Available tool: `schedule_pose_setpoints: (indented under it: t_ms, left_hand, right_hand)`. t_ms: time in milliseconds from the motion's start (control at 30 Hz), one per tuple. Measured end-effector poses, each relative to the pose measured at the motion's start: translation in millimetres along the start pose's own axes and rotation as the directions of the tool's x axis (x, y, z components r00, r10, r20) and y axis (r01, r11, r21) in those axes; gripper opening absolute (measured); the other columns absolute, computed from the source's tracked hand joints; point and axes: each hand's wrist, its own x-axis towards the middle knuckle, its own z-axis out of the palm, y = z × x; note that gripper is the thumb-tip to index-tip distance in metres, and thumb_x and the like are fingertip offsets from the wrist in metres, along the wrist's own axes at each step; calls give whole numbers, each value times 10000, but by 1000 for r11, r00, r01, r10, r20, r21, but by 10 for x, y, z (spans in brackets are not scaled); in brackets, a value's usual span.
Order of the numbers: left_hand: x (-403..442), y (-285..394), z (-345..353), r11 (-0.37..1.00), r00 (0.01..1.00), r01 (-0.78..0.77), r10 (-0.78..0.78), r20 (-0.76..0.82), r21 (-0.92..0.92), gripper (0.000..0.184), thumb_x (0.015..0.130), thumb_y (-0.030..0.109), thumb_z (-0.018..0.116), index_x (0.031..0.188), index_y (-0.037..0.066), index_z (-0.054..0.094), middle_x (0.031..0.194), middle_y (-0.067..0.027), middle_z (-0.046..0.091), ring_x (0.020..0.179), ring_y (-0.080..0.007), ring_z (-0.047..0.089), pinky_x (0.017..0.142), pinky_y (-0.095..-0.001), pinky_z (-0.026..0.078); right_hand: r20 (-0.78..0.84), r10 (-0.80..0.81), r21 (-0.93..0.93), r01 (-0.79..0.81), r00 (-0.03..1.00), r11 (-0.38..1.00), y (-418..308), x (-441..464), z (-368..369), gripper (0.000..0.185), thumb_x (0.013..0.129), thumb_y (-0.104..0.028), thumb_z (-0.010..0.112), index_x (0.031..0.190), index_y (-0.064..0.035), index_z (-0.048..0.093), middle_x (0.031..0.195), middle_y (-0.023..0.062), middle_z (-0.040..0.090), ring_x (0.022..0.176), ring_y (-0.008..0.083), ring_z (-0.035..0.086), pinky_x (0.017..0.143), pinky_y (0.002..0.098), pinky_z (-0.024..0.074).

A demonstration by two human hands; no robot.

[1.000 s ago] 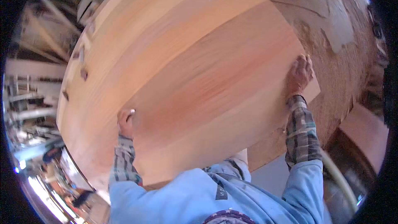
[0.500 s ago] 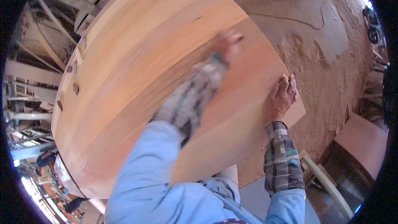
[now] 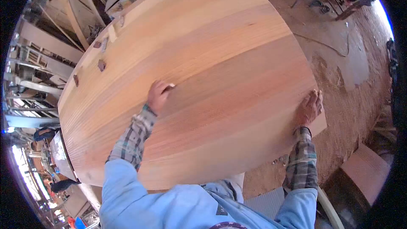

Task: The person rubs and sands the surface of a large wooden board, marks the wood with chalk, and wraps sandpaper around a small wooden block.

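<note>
A broad wooden panel (image 3: 237, 80) made of joined boards in pale and reddish tones lies in front of me. Pinched in my left hand (image 3: 157, 96), near the panel's middle, is a small piece of what looks like folded sandpaper (image 3: 171, 85). Only its pale edge shows, and the fingers cover the rest. My right hand (image 3: 310, 107) bears down at the panel's right end, its bent fingers hooked over the edge. The thumb there is hard to make out.
Small dark wood scraps (image 3: 101, 65) and a pale wood strip (image 3: 112, 33) lie along the panel's far left edge. Stacked timber (image 3: 40, 38) fills the left side. At right are bare dirt floor (image 3: 339, 144), a cable (image 3: 326, 46) and a brown board (image 3: 365, 171).
My left hand has swept back along the grain, down and to the left, from the panel's right part to its middle. The right hand stays at the right edge. The view has shifted somewhat.
</note>
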Motion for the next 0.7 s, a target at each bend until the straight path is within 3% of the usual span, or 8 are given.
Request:
schedule_pose_setpoints:
  t_ms: [133, 333, 400, 467, 533, 633, 667, 700]
  left_hand:
    - [-59, 2, -40, 998, 998, 23, -26, -59, -50, 107, 787, 141, 719, 882, 93, 706, 798, -75, 630, 789, -290, 570, 700, -406, 437]
    - [1493, 1158, 1475, 964, 885, -262, 256, -388, 38, 75, 759, 181, 711, 832, 164, 704, 747, -58, 626, 756, -273, 565, 709, -425, 419]
    - [2200, 1600, 2072, 946, 916, -308, 265, -302, -104, 155, 685, 102, 677, 820, 173, 705, 758, -55, 619, 767, -292, 566, 683, -434, 431]
    - [2777, 2055, 2779, 927, 792, -347, 207, -574, -144, 161, 673, 96, 644, 795, 175, 714, 792, -87, 633, 842, -304, 588, 708, -456, 450]
    - [2948, 2324, 2674, 975, 943, -183, 139, -303, -123, 137, 690, 118, 652, 788, 186, 718, 813, -94, 641, 868, -306, 592, 712, -470, 460]
    - [2616, 1950, 2351, 964, 945, -227, 185, -268, -137, 110, 715, 150, 664, 797, 197, 722, 813, -81, 647, 867, -295, 592, 696, -454, 469]
    - [2308, 1635, 2358, 937, 776, -337, 221, -591, -91, 94, 733, 159, 677, 807, 192, 724, 796, -72, 646, 837, -285, 598, 678, -427, 477]
    - [1937, 1371, 1754, 949, 940, -271, 226, -255, -159, 87, 728, 125, 685, 802, 158, 717, 750, -69, 633, 780, -283, 601, 651, -425, 478]
  right_hand:
    - [79, 72, -28, -70, 994, 997, -85, 20, -79, 433, 985, -304, 424, 1357, -96, 492, 1487, 156, 400, 1363, 345, 371, 1119, 457, 268]
    - [78, 37, -65, -32, 996, 997, -61, 20, -53, 433, 1000, -294, 396, 1376, -92, 471, 1486, 151, 401, 1369, 323, 368, 1113, 452, 275]
    - [85, 28, -53, -23, 996, 998, -54, 18, -49, 433, 999, -295, 398, 1373, -91, 473, 1486, 147, 402, 1370, 316, 368, 1110, 447, 280]
    - [90, 19, -43, -15, 996, 999, -42, 21, -28, 432, 998, -296, 401, 1370, -90, 475, 1486, 143, 403, 1371, 308, 368, 1107, 441, 286]
    - [79, 7, -62, -2, 997, 998, -40, 13, -27, 423, 999, -294, 408, 1362, -91, 488, 1477, 147, 415, 1368, 305, 377, 1101, 430, 299]
    - [50, -25, -36, 27, 998, 999, 3, -3, 3, 409, 999, -297, 418, 1345, -99, 509, 1458, 164, 436, 1347, 317, 406, 1088, 439, 319]
    - [47, -30, -24, 31, 998, 999, -47, -4, -12, 409, 999, -297, 418, 1345, -99, 509, 1458, 164, 436, 1347, 317, 406, 1088, 439, 319]
    - [19, -19, -14, 19, 1000, 1000, -88, -19, -37, 388, 986, -274, 450, 1323, -96, 523, 1448, 171, 445, 1338, 326, 415, 1084, 453, 327]
